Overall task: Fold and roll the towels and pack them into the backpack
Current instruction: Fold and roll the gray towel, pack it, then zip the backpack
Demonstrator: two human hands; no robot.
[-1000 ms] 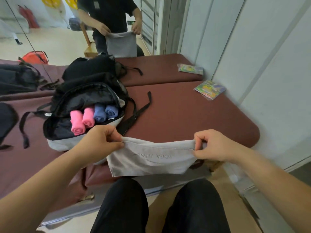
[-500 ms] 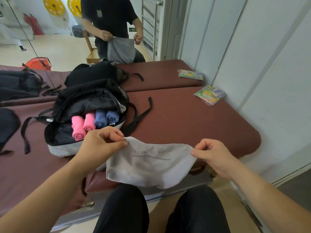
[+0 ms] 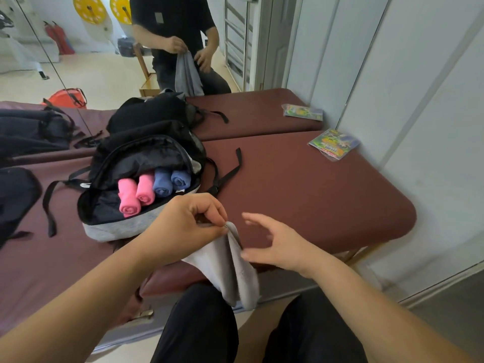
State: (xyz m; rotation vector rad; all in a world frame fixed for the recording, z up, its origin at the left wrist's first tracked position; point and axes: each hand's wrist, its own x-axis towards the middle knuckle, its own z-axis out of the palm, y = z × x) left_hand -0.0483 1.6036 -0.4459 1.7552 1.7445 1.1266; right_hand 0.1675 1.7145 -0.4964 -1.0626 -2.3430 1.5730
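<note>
Just below the middle of the frame, the left hand [image 3: 183, 226] pinched the top of a grey towel [image 3: 233, 265] between thumb and fingertips, and the cloth hung down from that pinch in a long narrow drape, its long axis running nearly straight down toward the person's knees at the bottom of the frame. The right hand [image 3: 277, 244] held nothing; its fingers were spread open just to the right of the hanging cloth, close to its edge, so it looked the likelier hand to catch the free side for the next fold. Up and left of both hands, the backpack [image 3: 136, 226] lay open on the maroon padded table [image 3: 314, 195], nearer the left hand. Inside it, side by side, sat two pink rolled towels [image 3: 136, 195] and two blue rolled towels [image 3: 170, 182], ends facing out.
</note>
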